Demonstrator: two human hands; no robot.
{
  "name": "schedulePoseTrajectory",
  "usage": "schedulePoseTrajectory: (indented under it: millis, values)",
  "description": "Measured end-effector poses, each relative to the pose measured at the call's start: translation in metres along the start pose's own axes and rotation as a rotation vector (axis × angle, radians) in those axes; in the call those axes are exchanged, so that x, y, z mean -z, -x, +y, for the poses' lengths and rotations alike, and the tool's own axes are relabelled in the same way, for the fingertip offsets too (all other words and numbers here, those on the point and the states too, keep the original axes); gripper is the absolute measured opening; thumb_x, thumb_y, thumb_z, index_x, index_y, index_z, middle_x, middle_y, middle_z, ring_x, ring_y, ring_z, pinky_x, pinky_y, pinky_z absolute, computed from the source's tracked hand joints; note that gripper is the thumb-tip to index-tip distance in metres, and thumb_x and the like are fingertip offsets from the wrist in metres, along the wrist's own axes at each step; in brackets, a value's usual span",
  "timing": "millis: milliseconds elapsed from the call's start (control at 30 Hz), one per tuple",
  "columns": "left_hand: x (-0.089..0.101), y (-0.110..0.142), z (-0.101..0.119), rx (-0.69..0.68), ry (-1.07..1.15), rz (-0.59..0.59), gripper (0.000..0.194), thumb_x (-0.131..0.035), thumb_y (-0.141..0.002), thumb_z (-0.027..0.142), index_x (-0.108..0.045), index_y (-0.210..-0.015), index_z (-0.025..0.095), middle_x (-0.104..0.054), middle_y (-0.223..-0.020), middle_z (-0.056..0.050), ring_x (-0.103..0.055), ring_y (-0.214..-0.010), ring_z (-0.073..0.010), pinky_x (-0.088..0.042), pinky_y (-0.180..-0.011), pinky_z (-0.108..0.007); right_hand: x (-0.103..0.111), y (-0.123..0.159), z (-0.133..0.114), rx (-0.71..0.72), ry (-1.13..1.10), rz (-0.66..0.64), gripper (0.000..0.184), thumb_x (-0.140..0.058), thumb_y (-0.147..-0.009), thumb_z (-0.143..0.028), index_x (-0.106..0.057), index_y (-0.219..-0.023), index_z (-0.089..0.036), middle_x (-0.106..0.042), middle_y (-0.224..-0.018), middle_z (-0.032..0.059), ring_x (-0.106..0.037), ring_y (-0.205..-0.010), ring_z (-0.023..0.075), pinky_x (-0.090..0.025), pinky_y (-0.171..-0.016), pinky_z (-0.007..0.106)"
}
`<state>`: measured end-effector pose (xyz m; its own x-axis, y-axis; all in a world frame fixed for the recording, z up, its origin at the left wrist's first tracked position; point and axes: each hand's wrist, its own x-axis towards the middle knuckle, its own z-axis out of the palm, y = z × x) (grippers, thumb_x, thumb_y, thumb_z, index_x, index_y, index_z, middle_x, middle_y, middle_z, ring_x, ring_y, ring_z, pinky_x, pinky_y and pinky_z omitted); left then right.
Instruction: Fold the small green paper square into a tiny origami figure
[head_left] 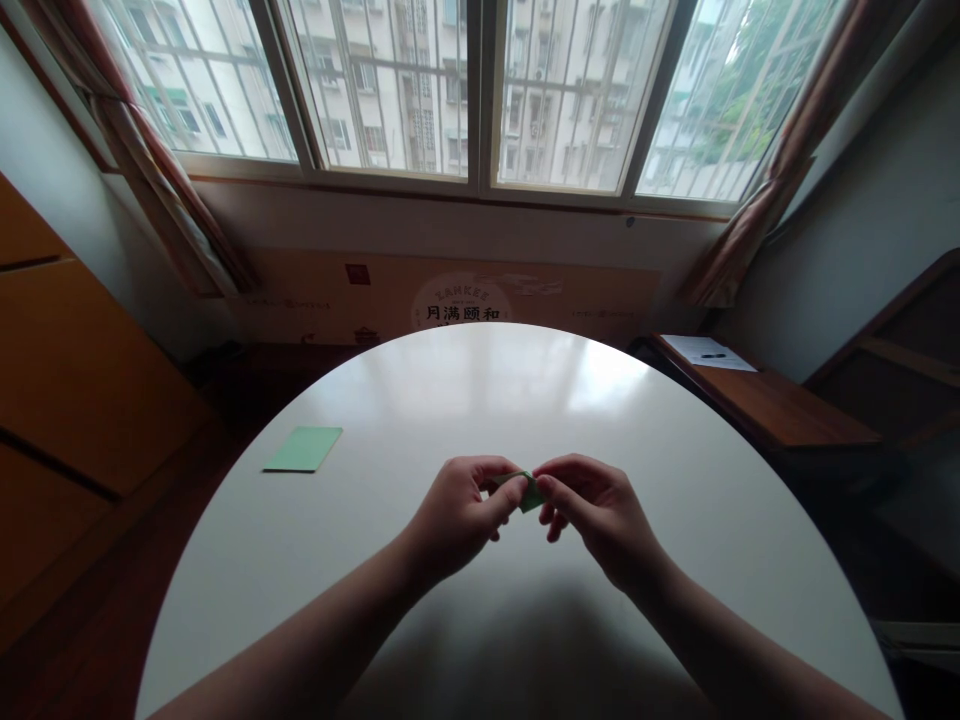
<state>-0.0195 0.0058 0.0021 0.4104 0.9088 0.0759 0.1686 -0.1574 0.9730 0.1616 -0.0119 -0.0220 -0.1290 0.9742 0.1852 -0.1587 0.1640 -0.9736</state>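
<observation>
Between my two hands, a little above the white table [360, 560], is a small folded piece of green paper [531, 496]. My left hand [472, 510] pinches its left side between thumb and forefinger. On the other side, the thumb and fingertips of my right hand [592, 505] are closed on its right edge. Fingers cover most of the paper, so its full shape is hidden. A flat stack of light green square paper [304, 449] lies on the table's left side, apart from both hands.
At the right stands a brown wooden table [810, 405] bearing a white sheet [709, 353] with a dark pen [712, 356]. A wooden cabinet [82, 400] is at the left. Beyond the round table's far edge are a printed box [300, 285] and a barred window [382, 100].
</observation>
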Motion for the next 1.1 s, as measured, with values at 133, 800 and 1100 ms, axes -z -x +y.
schedulePoseTrajectory:
  millis: [133, 800, 1100]
  values:
    - [0.001, -0.001, 0.002, -0.001, -0.009, 0.024, 0.025, -0.061, -0.086, 0.033, -0.072, -0.082, 0.011, -0.060, -0.062, -0.002, -0.054, -0.053, -0.0120, -0.048, -0.041, -0.019, -0.001, 0.000, -0.001, -0.055, -0.031, 0.003, 0.023, -0.080, -0.079, -0.038, -0.075, -0.086, -0.016, -0.070, -0.070, 0.0044, -0.064, -0.060, 0.0165, -0.054, -0.044, 0.025]
    - [-0.003, 0.000, 0.010, 0.128, 0.343, 0.076, 0.042, -0.064, -0.082, 0.052, -0.069, -0.072, 0.011, -0.055, -0.059, -0.002, -0.049, -0.054, -0.0120, -0.042, -0.038, -0.018, -0.009, 0.008, -0.006, -0.172, -0.176, 0.086, 0.026, -0.083, -0.075, -0.039, -0.071, -0.084, -0.018, -0.069, -0.075, 0.0028, -0.064, -0.060, 0.0163, -0.049, -0.040, 0.021]
    - [-0.005, 0.003, 0.011, 0.011, 0.185, 0.048, 0.026, -0.071, -0.080, 0.035, -0.074, -0.088, 0.011, -0.070, -0.075, -0.008, -0.060, -0.062, -0.0150, -0.046, -0.044, -0.020, -0.014, 0.011, -0.005, -0.170, -0.146, 0.077, 0.027, -0.080, -0.078, -0.043, -0.069, -0.084, -0.019, -0.070, -0.079, 0.0028, -0.069, -0.066, 0.0184, -0.049, -0.041, 0.019]
